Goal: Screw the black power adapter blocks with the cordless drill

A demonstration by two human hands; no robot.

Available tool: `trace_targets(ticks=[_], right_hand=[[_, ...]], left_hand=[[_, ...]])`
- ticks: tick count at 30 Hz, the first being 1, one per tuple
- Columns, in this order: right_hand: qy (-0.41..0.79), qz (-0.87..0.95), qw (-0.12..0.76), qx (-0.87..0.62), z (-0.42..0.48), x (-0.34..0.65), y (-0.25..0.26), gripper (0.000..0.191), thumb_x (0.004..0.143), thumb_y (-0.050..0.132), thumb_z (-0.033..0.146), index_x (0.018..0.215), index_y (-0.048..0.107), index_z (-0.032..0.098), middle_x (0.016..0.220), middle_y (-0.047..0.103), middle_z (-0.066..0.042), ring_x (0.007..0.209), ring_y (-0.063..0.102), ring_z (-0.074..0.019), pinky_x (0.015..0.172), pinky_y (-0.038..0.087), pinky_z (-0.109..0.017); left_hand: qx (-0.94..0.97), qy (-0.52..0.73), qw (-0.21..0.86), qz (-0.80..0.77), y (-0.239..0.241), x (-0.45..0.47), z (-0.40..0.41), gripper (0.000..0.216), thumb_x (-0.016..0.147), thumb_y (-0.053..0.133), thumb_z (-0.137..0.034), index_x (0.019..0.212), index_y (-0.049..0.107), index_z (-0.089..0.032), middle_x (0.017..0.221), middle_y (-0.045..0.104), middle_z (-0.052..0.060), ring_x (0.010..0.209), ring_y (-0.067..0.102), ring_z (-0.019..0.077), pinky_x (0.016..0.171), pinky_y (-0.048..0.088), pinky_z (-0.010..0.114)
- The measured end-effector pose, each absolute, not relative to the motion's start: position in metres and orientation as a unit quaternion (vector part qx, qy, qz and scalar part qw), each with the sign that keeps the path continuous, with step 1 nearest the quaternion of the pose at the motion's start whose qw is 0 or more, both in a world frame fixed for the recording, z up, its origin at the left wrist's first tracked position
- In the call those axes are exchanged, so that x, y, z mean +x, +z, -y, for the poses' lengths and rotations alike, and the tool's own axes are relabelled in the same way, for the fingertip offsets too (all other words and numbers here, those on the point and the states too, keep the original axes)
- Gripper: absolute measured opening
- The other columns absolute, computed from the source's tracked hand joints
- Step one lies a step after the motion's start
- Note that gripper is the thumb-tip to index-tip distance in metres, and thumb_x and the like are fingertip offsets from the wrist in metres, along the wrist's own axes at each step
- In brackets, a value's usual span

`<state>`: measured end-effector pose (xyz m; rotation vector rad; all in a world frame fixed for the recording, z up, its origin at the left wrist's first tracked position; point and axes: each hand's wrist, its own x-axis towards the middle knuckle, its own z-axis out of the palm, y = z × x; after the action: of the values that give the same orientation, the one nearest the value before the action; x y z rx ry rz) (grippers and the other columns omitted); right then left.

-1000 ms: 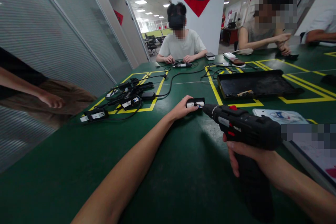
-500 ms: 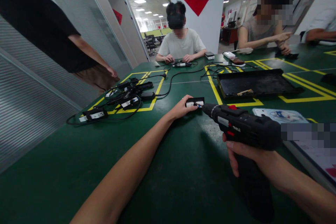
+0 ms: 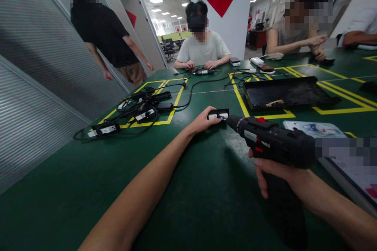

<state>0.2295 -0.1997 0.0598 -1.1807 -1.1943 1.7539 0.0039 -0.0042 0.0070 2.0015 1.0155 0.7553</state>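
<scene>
My right hand [image 3: 282, 176] is wrapped round the handle of a black cordless drill [image 3: 273, 139] with red details. The drill points left, and its bit reaches the near side of a small black box with a white label [image 3: 218, 115]. It looks like a power adapter. My left hand [image 3: 205, 120] grips that adapter at its left end, against the green table. Whether the bit touches the adapter or a screw in it is too small to tell.
Several black power adapters with tangled cables [image 3: 144, 106] lie at the left. A black tray [image 3: 288, 92] sits at the right behind the drill, and a tablet-like device [image 3: 347, 164] lies beside my right arm. Two people sit across the table; another person [image 3: 103, 35] stands at the left.
The standing person at the left has moved farther back and to the right. My hands, the drill and the adapter look the same.
</scene>
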Motion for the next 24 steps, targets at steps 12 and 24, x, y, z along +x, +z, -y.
trace_targets(ticks=[12,24], right_hand=[[0.664,0.469,0.335,-0.476,0.21,0.23,0.077,0.022,0.087,0.054,0.033,0.104,0.052,0.02,0.063,0.066,0.0,0.056,0.065,-0.0176,0.058,0.05,-0.033],[0.657,0.479,0.331,-0.478,0.209,0.23,0.076,0.024,0.087,0.053,0.035,0.105,0.051,0.02,0.064,0.065,-0.001,0.057,0.063,-0.0197,0.059,0.048,-0.037]], left_hand=[[0.782,0.299,0.372,-0.401,0.004,0.002,0.003,0.047,0.07,0.062,-0.043,0.107,0.047,-0.018,0.092,0.055,0.003,0.081,0.052,0.0148,0.072,0.042,0.026],[0.797,0.295,0.347,-0.397,0.003,0.002,0.002,0.047,0.07,0.062,-0.036,0.11,0.045,-0.017,0.093,0.053,0.002,0.082,0.05,0.0147,0.076,0.041,0.027]])
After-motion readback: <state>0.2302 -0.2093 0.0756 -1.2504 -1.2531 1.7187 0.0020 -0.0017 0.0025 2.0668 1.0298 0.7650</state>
